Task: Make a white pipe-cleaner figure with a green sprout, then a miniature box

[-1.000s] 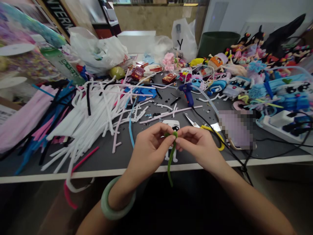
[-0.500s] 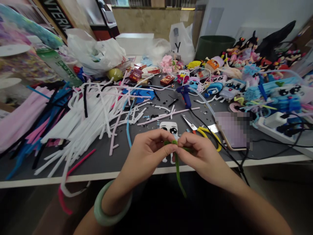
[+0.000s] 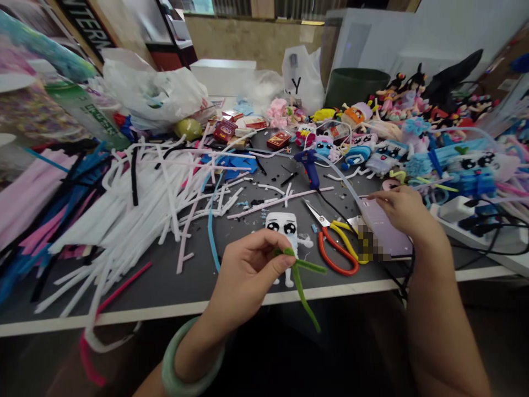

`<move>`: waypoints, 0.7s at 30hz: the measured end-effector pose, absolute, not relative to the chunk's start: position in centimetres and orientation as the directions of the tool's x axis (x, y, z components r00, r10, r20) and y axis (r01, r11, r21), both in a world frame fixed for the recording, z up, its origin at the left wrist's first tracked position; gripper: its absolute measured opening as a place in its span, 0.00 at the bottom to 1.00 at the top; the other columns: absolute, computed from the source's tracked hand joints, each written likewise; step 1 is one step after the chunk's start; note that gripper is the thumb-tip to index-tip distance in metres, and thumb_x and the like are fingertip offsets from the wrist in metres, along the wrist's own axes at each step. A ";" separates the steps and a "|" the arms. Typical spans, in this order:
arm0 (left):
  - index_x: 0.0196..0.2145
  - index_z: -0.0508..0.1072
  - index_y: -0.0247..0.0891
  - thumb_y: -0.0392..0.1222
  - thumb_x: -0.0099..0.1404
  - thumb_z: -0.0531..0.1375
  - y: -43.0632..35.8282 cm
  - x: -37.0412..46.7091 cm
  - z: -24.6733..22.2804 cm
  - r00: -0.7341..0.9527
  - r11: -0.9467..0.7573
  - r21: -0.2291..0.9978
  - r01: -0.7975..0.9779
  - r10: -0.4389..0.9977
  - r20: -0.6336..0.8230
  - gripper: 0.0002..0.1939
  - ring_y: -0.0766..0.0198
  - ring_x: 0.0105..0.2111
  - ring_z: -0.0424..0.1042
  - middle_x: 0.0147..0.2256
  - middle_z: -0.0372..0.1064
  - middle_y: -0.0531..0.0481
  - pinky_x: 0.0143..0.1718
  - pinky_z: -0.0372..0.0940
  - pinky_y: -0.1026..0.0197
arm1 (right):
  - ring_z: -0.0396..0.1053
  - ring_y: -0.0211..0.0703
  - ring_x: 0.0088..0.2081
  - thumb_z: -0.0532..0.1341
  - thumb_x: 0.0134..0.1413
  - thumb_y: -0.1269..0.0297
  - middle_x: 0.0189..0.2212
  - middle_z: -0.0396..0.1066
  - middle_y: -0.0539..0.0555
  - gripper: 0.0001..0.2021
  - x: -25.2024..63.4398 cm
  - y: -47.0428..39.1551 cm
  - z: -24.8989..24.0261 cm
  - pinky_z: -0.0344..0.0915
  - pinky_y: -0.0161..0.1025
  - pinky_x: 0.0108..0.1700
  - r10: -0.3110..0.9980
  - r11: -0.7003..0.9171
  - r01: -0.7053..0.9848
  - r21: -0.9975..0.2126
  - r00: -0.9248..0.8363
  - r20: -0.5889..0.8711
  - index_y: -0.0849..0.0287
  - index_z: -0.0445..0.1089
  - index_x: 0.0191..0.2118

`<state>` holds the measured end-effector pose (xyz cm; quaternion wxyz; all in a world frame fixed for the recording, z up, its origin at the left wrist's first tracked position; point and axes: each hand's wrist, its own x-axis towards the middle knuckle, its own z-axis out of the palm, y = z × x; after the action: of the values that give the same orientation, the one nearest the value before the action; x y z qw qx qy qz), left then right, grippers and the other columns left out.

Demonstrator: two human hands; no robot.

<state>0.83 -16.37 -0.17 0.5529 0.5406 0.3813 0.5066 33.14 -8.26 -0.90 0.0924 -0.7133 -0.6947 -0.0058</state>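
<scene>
Between the thumb and forefinger of my left hand (image 3: 252, 270) is a green pipe cleaner (image 3: 305, 295), bent so that two loose ends stick out to the right and down. Behind that hand a white pipe-cleaner figure (image 3: 281, 223) with big black eyes lies on the table, partly covered. My right hand (image 3: 403, 212) is over the phone (image 3: 376, 212), its forefinger stretched toward the top of the screen and nothing in its grasp. Whether the fingertip touches the glass I cannot tell. Scissors (image 3: 338, 242) with red and yellow handles lie between my hands.
A blue glue gun (image 3: 308, 168) stands beyond the scissors, its cord running toward the phone. White pipe cleaners (image 3: 132, 204) heap up at the left. Finished plush-like figures (image 3: 388, 157) crowd the right back. A white power strip (image 3: 475, 223) sits at the right edge.
My right hand has let go of the green pipe cleaner and moved right to the phone. My left hand still pinches the pipe cleaner. More of the scissors and white figure now shows.
</scene>
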 end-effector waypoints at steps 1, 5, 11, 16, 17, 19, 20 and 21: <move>0.28 0.75 0.36 0.34 0.58 0.66 -16.3 0.8 -0.3 0.199 -0.095 0.984 -0.151 0.972 0.125 0.03 0.70 0.26 0.67 0.26 0.70 0.52 0.27 0.64 0.69 | 0.64 0.56 0.44 0.55 0.62 0.72 0.37 0.71 0.70 0.15 33.4 -8.0 -1.4 0.54 0.49 0.45 0.991 -0.015 0.994 -0.109 0.029 0.127 0.66 0.79 0.46; 0.29 0.75 0.37 0.33 0.59 0.66 -16.3 0.6 -0.7 0.205 -0.095 0.982 -0.162 0.970 0.127 0.03 0.71 0.27 0.67 0.26 0.70 0.52 0.27 0.63 0.71 | 0.61 0.57 0.44 0.52 0.65 0.68 0.37 0.70 0.70 0.18 33.6 -8.0 -2.0 0.50 0.50 0.44 0.994 0.021 0.997 -0.074 -0.013 0.104 0.64 0.79 0.48; 0.29 0.76 0.38 0.32 0.59 0.66 -16.3 0.5 -0.8 0.215 -0.086 0.979 -0.184 0.969 0.125 0.04 0.72 0.27 0.67 0.27 0.70 0.53 0.29 0.64 0.71 | 0.59 0.53 0.41 0.51 0.66 0.68 0.34 0.69 0.67 0.18 33.7 -7.9 -2.4 0.50 0.47 0.41 0.993 0.059 0.997 -0.058 -0.053 0.104 0.62 0.78 0.49; 0.30 0.76 0.39 0.33 0.59 0.66 -16.5 0.4 -0.9 0.223 -0.091 0.979 -0.180 0.966 0.131 0.04 0.72 0.28 0.68 0.27 0.70 0.53 0.30 0.64 0.72 | 0.60 0.52 0.40 0.52 0.65 0.70 0.35 0.70 0.67 0.18 34.3 -7.8 -2.0 0.52 0.46 0.41 0.994 0.003 0.999 -0.032 0.001 0.114 0.62 0.77 0.50; 0.30 0.76 0.38 0.33 0.59 0.66 -16.5 0.4 -0.9 0.224 -0.094 0.979 -0.180 0.965 0.134 0.03 0.72 0.28 0.68 0.27 0.70 0.53 0.30 0.64 0.72 | 0.60 0.53 0.41 0.51 0.65 0.70 0.36 0.70 0.67 0.18 34.5 -7.9 -1.7 0.52 0.47 0.41 0.994 -0.015 1.000 -0.021 0.017 0.106 0.63 0.77 0.50; 0.29 0.75 0.38 0.33 0.59 0.66 -16.4 0.4 -0.9 0.225 -0.097 0.979 -0.179 0.965 0.136 0.03 0.72 0.28 0.67 0.27 0.70 0.53 0.29 0.64 0.72 | 0.62 0.55 0.43 0.50 0.65 0.69 0.38 0.71 0.69 0.19 34.9 -8.2 -1.1 0.53 0.47 0.42 0.996 -0.042 0.999 0.004 0.042 0.073 0.63 0.76 0.51; 0.29 0.75 0.38 0.33 0.59 0.66 -16.4 0.4 -1.0 0.226 -0.097 0.980 -0.176 0.965 0.137 0.03 0.72 0.28 0.67 0.27 0.70 0.53 0.29 0.64 0.72 | 0.63 0.55 0.43 0.50 0.65 0.68 0.38 0.72 0.69 0.19 35.1 -8.3 -0.9 0.53 0.47 0.42 0.997 -0.058 0.998 0.021 0.057 0.050 0.63 0.76 0.52; 0.29 0.75 0.37 0.33 0.59 0.66 -16.4 0.4 -1.0 0.224 -0.099 0.980 -0.172 0.965 0.137 0.03 0.72 0.28 0.67 0.27 0.70 0.53 0.29 0.64 0.72 | 0.64 0.56 0.43 0.50 0.65 0.68 0.38 0.72 0.68 0.19 35.3 -8.4 -0.7 0.54 0.47 0.42 0.997 -0.078 0.996 0.039 0.077 0.026 0.62 0.76 0.52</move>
<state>0.43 -16.39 -0.96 0.5632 0.5428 0.3650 0.5049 35.27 -8.41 -0.70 -0.0056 -0.7338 -0.6790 -0.0228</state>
